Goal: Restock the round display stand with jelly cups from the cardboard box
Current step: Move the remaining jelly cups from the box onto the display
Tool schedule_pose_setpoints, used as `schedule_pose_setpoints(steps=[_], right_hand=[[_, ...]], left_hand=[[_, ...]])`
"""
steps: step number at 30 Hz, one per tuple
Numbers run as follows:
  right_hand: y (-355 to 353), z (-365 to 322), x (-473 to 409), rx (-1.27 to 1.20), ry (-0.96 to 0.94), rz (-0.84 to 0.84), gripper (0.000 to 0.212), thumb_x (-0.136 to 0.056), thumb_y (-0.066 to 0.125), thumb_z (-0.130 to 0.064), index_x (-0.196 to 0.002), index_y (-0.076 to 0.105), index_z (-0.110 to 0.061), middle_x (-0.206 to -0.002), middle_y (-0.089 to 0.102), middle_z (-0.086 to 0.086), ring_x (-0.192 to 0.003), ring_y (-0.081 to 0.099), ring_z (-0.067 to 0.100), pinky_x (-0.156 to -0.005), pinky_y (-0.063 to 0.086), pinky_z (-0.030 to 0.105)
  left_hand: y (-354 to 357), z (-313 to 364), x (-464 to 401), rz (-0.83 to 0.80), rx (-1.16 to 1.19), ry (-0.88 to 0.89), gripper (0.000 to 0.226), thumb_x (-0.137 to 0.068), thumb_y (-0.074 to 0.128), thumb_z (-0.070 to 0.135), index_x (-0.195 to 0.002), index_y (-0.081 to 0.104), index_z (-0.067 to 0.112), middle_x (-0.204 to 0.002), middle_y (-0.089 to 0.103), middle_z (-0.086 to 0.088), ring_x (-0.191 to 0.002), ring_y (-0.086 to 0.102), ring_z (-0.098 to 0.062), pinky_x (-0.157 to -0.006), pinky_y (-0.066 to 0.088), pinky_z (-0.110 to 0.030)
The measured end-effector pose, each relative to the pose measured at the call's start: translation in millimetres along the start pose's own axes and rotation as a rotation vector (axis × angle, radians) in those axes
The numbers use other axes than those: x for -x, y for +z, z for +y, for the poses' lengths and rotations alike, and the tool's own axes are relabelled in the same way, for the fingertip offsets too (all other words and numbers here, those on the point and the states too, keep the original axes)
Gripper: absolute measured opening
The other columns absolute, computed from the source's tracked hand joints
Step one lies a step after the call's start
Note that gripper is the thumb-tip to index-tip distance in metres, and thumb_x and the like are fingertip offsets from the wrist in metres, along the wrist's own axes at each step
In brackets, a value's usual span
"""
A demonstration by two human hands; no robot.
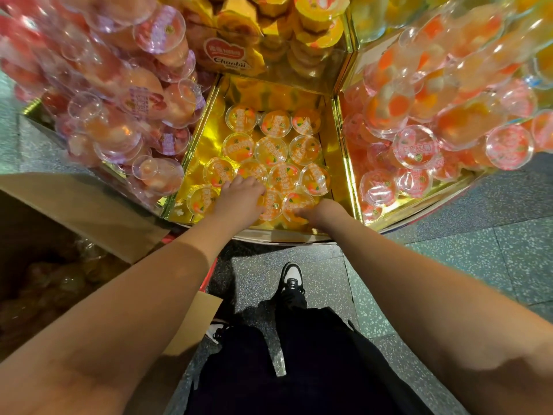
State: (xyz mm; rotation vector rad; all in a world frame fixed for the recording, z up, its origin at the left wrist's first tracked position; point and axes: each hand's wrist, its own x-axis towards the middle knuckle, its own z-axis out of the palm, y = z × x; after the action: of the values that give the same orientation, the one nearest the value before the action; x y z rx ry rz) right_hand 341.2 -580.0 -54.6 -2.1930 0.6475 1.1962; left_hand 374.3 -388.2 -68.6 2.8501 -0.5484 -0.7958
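The round display stand's gold middle compartment (206,139) holds several orange jelly cups (270,151) laid lid-up in rows. My left hand (239,199) reaches into the front row, knuckles up, fingers curled over a jelly cup (253,170) that it mostly hides. My right hand (324,209) is at the front right, its fingers curled round the near rim of another jelly cup (296,202). One more cup (270,206) lies between the two hands. The open cardboard box (89,211) stands on the floor at the left, with dim cups inside (54,280).
Pink jelly cups (119,94) are heaped in the left compartment, and orange-pink ones (434,115) fill the right one. Yellow cups (299,22) are stacked above, behind a Chaobii label (229,59). My shoes (291,280) stand on the speckled floor (449,265) below the stand's front edge.
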Motion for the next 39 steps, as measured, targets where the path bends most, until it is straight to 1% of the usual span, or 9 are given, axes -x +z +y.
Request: schedule_pose_setpoints(steps=[4, 6, 10, 13, 17, 22, 26, 30, 39], right_hand=[[-3, 2, 25, -0.072, -0.077, 0.111, 0.065, -0.093, 0.061, -0.050, -0.138, 0.049, -0.005, -0.125, 0.062, 0.014, -0.116, 0.059, 0.030, -0.081, 0.041, 0.030], [-4, 0, 44, -0.107, -0.149, 0.194, 0.067, -0.094, 0.063, -0.041, -0.146, 0.039, -0.007, -0.137, 0.056, 0.012, -0.112, 0.059, 0.027, -0.085, 0.041, 0.031], [-9, -34, 80, -0.050, -0.363, 0.273, 0.055, -0.095, 0.060, -0.038, -0.140, 0.048, -0.010, -0.140, 0.056, 0.010, -0.118, 0.058, 0.025, -0.098, 0.047, 0.037], [-4, -94, 106, 0.059, -0.547, 0.267, 0.045, -0.097, 0.057, -0.036, -0.135, 0.053, -0.012, -0.134, 0.061, 0.006, -0.115, 0.060, 0.023, -0.093, 0.047, 0.034], [44, -195, 140, 0.286, -0.833, 0.242, 0.036, -0.097, 0.057, -0.031, -0.125, 0.059, -0.009, -0.123, 0.064, 0.009, -0.110, 0.060, 0.028, -0.083, 0.044, 0.031], [160, -294, 170, 0.554, -1.095, 0.055, 0.032, -0.096, 0.056, -0.023, -0.125, 0.059, -0.010, -0.122, 0.061, 0.009, -0.118, 0.055, 0.024, -0.088, 0.041, 0.029], [252, -332, 165, 0.745, -1.054, -0.057, 0.039, -0.097, 0.055, -0.028, -0.135, 0.053, -0.019, -0.128, 0.056, 0.002, -0.111, 0.056, 0.019, -0.087, 0.044, 0.028], [319, -338, 122, 0.854, -0.826, -0.053, 0.045, -0.096, 0.056, -0.029, -0.139, 0.049, -0.016, -0.134, 0.054, 0.008, -0.117, 0.055, 0.025, -0.096, 0.046, 0.035], [374, -351, 28, 0.741, -0.486, 0.031, 0.061, -0.098, 0.055, -0.029, -0.150, 0.030, -0.009, -0.147, 0.037, 0.018, -0.132, 0.043, 0.037, -0.110, 0.036, 0.047]], left_hand=[[-19, -2, 25, 0.119, 0.286, -0.091, 0.034, -0.096, 0.059, 0.036, -0.126, 0.061, 0.019, -0.128, 0.056, -0.003, -0.125, 0.045, -0.025, -0.102, 0.037, -0.039], [-32, -6, 48, 0.210, 0.456, -0.147, 0.028, -0.096, 0.060, 0.031, -0.121, 0.064, 0.018, -0.117, 0.059, -0.002, -0.108, 0.051, -0.019, -0.088, 0.040, -0.032], [-55, -30, 103, 0.341, 0.674, -0.254, 0.022, -0.097, 0.060, 0.026, -0.117, 0.064, 0.018, -0.104, 0.057, 0.003, -0.093, 0.053, -0.015, -0.073, 0.032, -0.026], [-66, -71, 148, 0.446, 0.719, -0.374, 0.020, -0.098, 0.058, 0.028, -0.115, 0.065, 0.021, -0.098, 0.056, 0.009, -0.087, 0.054, -0.011, -0.073, 0.039, -0.029], [-69, -142, 225, 0.596, 0.696, -0.607, 0.022, -0.097, 0.058, 0.030, -0.117, 0.065, 0.023, -0.108, 0.056, 0.006, -0.101, 0.056, -0.012, -0.091, 0.047, -0.032], [-30, -240, 339, 0.566, 0.636, -0.878, 0.030, -0.098, 0.056, 0.033, -0.126, 0.060, 0.023, -0.117, 0.055, 0.005, -0.110, 0.054, -0.013, -0.096, 0.051, -0.038], [29, -293, 401, 0.469, 0.740, -1.060, 0.033, -0.098, 0.056, 0.032, -0.129, 0.058, 0.020, -0.125, 0.055, -0.001, -0.111, 0.056, -0.015, -0.095, 0.051, -0.036], [93, -330, 427, 0.331, 0.876, -1.121, 0.039, -0.099, 0.055, 0.032, -0.135, 0.055, 0.018, -0.135, 0.052, -0.004, -0.116, 0.056, -0.020, -0.098, 0.052, -0.039], [197, -382, 409, 0.121, 1.018, -1.203, 0.054, -0.098, 0.056, 0.032, -0.148, 0.040, 0.019, -0.150, 0.040, -0.011, -0.133, 0.046, -0.030, -0.109, 0.043, -0.046]])
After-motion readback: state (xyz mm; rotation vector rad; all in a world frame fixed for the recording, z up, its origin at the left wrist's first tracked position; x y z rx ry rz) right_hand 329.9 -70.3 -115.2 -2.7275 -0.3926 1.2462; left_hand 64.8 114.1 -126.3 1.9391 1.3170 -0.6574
